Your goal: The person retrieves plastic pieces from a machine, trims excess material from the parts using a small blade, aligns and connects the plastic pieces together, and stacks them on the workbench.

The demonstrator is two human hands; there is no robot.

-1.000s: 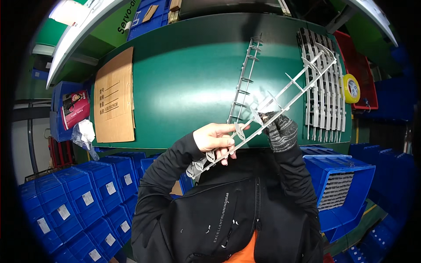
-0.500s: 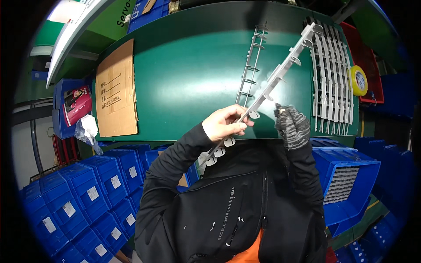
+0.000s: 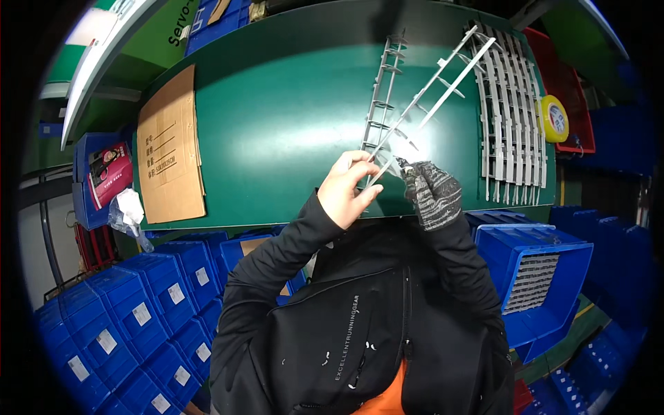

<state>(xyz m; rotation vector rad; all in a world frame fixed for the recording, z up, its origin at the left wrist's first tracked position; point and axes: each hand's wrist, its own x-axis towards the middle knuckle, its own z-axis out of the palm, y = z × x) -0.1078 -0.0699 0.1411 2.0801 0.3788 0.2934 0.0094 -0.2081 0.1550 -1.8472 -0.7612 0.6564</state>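
Observation:
A long grey plastic strip, with two rails joined by thin crosspieces, slants up and away to the right over the green table. My bare left hand is closed on its near end, thumb and fingers pinching the rails. My right hand, in a grey-black knitted glove, is closed beside the strip just right of my left hand. A small dark tip shows at its fingers; what it holds is hidden. Behind the held piece, a second ladder-like grey strip lies on the table, partly covered near my left hand.
Several similar strips lie side by side at the table's right, next to a round yellow object and a red bin. Flat cardboard lies at left. Blue crates stand below left; another blue crate holds strips below right.
The strip in my left hand has been turned about its length, so both rails now show. My gloved right hand has moved left, closer to my left hand. The whole view has shifted slightly.

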